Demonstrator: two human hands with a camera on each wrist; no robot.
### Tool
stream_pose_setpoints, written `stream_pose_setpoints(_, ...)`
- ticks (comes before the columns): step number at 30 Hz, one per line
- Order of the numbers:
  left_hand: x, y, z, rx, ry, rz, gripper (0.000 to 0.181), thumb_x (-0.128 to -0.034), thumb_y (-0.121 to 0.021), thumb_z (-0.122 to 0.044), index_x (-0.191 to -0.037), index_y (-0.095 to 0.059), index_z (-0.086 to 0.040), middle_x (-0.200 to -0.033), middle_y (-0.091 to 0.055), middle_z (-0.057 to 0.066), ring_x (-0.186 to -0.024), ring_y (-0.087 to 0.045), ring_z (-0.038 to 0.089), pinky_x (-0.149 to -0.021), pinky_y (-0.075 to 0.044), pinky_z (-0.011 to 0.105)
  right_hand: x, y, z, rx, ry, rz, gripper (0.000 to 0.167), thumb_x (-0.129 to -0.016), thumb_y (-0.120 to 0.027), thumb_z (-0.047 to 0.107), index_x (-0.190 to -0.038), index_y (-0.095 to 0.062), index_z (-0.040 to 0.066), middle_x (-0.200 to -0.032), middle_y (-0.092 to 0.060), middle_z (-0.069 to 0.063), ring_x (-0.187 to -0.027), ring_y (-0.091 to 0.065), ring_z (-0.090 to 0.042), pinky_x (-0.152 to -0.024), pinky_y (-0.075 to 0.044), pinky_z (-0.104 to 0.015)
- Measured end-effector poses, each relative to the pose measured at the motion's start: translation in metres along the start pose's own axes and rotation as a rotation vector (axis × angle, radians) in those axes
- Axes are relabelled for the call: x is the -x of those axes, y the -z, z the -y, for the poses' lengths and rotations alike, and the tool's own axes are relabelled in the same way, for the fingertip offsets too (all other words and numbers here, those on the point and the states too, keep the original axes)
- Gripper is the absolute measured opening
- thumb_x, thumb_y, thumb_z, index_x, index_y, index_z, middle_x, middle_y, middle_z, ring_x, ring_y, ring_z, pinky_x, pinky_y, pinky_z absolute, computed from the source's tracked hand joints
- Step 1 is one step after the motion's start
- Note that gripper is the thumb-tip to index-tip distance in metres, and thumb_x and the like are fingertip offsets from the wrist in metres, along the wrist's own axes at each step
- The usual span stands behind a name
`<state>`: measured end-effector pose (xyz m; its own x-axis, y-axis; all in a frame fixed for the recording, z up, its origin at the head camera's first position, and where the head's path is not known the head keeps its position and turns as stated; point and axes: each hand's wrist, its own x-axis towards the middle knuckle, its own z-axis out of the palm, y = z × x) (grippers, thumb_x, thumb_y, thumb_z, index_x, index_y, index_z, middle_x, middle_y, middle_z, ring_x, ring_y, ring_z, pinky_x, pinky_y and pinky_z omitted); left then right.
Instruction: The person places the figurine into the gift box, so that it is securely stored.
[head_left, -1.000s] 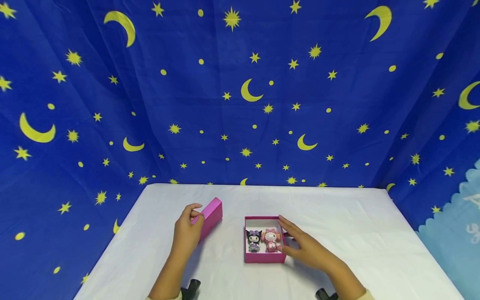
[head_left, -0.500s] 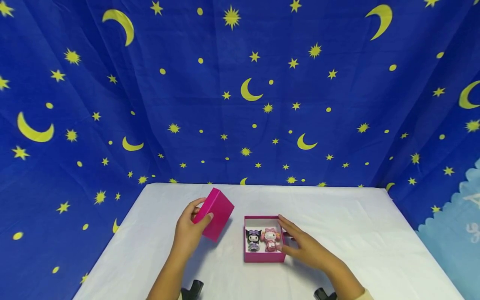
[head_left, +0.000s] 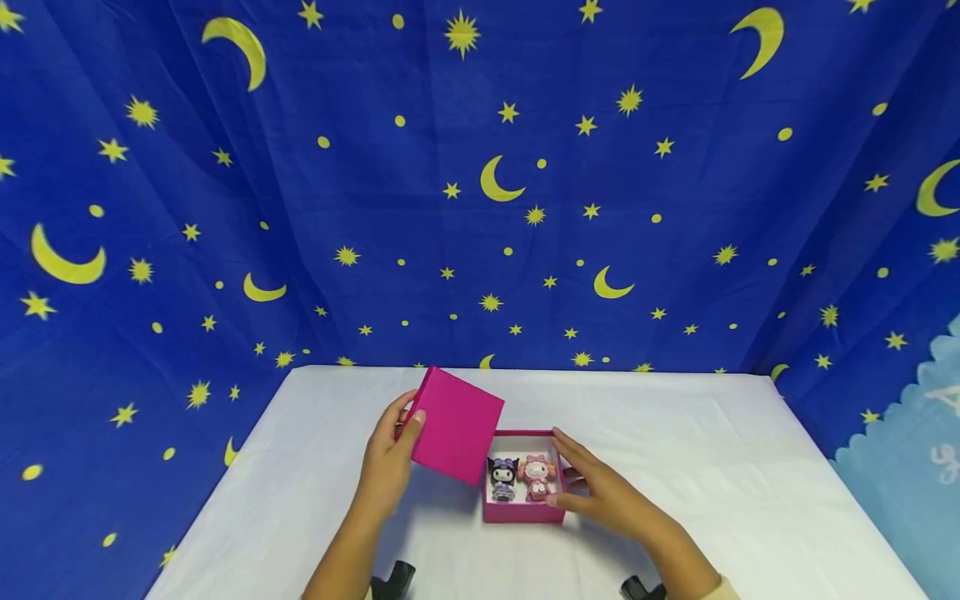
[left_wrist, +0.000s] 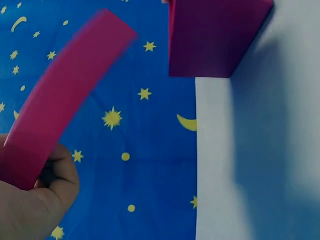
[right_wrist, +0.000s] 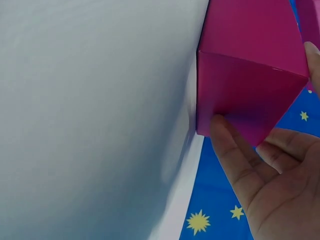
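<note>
My left hand (head_left: 388, 467) holds a magenta box lid (head_left: 459, 427) by its left edge, thumb on the near side. The lid is tilted above the table, and its right corner overlaps the left rim of the open magenta box (head_left: 522, 514). Inside the white-lined box lie two small figurines: one black and purple (head_left: 503, 478), one pink (head_left: 537, 478). My right hand (head_left: 611, 496) grips the right wall of the box, with thumb and a finger at the rim. In the right wrist view, other fingertips (right_wrist: 218, 122) touch the box's outer side.
A white-covered table (head_left: 712, 467) carries the box near its middle. Behind it and at the left hangs a blue curtain (head_left: 420, 208) with yellow moons and stars. A light blue cloth (head_left: 911, 475) hangs at the right. Black wrist mounts (head_left: 393, 579) show at the bottom.
My left hand has turned the lid from edge-on to top face showing, and brought it right, to the box's left rim. The box and right hand have shifted only slightly in view.
</note>
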<state>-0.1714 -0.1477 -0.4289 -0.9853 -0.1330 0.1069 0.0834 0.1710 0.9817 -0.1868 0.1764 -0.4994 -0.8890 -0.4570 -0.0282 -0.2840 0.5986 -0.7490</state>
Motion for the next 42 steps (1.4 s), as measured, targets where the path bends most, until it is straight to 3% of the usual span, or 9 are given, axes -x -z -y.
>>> stream_pose_setpoints(6,0.001,-0.009,0.009,0.0,0.007,0.053,0.045,-0.1084,-0.046,-0.028,-0.149,-0.045,-0.01,-0.11,-0.052,0.013,-0.084,-0.054,0.014,-0.067,-0.049,0.024,-0.003,-0.005,0.003,-0.022,0.014,-0.013,0.093,-0.088,-0.074,0.05,-0.162,-0.024,0.022,-0.17,-0.021,-0.001,-0.124,-0.061,-0.02,-0.099,-0.057,-0.03)
stream_pose_setpoints(10,0.002,-0.017,0.017,-0.031,0.03,0.061,0.046,-0.1093,-0.043,-0.032,-0.15,-0.044,-0.01,-0.112,-0.055,0.014,-0.086,-0.056,0.015,-0.074,-0.048,0.027,-0.004,-0.008,0.006,-0.023,0.018,-0.024,0.093,-0.088,-0.075,0.048,-0.162,-0.025,0.021,-0.17,-0.022,-0.002,-0.123,-0.061,-0.02,-0.097,-0.057,-0.029)
stream_pose_setpoints(15,0.005,-0.028,0.026,-0.073,0.072,0.052,0.047,-0.1098,-0.039,-0.036,-0.151,-0.043,-0.012,-0.116,-0.057,0.013,-0.099,-0.057,0.018,-0.088,-0.045,0.033,-0.005,-0.01,0.01,0.008,0.012,-0.04,0.092,-0.088,-0.074,0.05,-0.162,-0.027,0.021,-0.17,-0.023,0.0,-0.124,-0.061,-0.019,-0.099,-0.057,-0.033)
stream_pose_setpoints(22,0.007,-0.041,0.037,-0.045,0.109,0.07,0.045,-0.1098,-0.039,-0.03,-0.15,-0.042,-0.01,-0.107,-0.058,0.013,-0.094,-0.058,0.018,-0.09,-0.044,0.034,-0.003,-0.011,0.013,0.036,0.017,-0.03,0.092,-0.089,-0.071,0.054,-0.162,-0.025,0.022,-0.17,-0.022,-0.001,-0.124,-0.06,-0.02,-0.097,-0.057,-0.037)
stream_pose_setpoints(25,0.007,-0.045,0.042,-0.054,0.104,0.085,0.045,-0.11,-0.037,-0.028,-0.15,-0.04,-0.007,-0.106,-0.061,0.015,-0.093,-0.06,0.018,-0.09,-0.046,0.034,-0.003,-0.011,0.012,0.033,0.013,-0.013,0.095,-0.087,-0.072,0.058,-0.163,-0.023,0.025,-0.171,-0.018,-0.001,-0.137,-0.052,-0.027,-0.107,-0.052,-0.047)
stream_pose_setpoints(30,0.01,-0.052,0.049,-0.158,0.122,0.13,0.052,-0.109,-0.041,-0.031,-0.154,-0.035,-0.005,-0.112,-0.058,0.015,-0.1,-0.058,0.022,-0.096,-0.047,0.045,-0.003,-0.01,0.012,0.053,0.024,-0.018,0.105,-0.08,-0.076,0.063,-0.163,-0.021,0.029,-0.171,-0.017,-0.001,-0.156,-0.025,-0.034,-0.119,-0.033,-0.062)
stream_pose_setpoints(35,0.016,-0.058,0.05,-0.275,0.12,0.217,0.066,-0.1042,-0.05,-0.039,-0.157,-0.032,-0.005,-0.128,-0.051,0.017,-0.118,-0.054,0.028,-0.107,-0.042,0.063,-0.001,-0.008,0.013,0.06,-0.008,-0.041,0.111,-0.076,-0.079,0.064,-0.163,-0.018,0.033,-0.169,-0.025,-0.005,-0.154,-0.028,-0.036,-0.119,-0.033,-0.062)
stream_pose_setpoints(39,0.018,-0.058,0.046,-0.313,0.098,0.266,0.074,-0.1015,-0.055,-0.043,-0.158,-0.03,-0.003,-0.129,-0.049,0.016,-0.117,-0.054,0.028,-0.106,-0.044,0.061,0.001,-0.005,0.013,0.041,-0.028,-0.045,0.109,-0.077,-0.079,0.062,-0.162,-0.016,0.038,-0.168,-0.028,-0.004,-0.153,-0.032,-0.035,-0.119,-0.034,-0.062)
stream_pose_setpoints(42,0.019,-0.056,0.044,-0.339,0.079,0.28,0.074,-0.0996,-0.059,-0.04,-0.157,-0.032,-0.002,-0.124,-0.049,0.014,-0.109,-0.052,0.024,-0.098,-0.047,0.049,0.002,-0.001,0.011,0.025,-0.012,-0.03,0.106,-0.079,-0.081,0.056,-0.162,-0.015,0.04,-0.168,-0.028,-0.002,-0.153,-0.032,-0.034,-0.119,-0.034,-0.063)
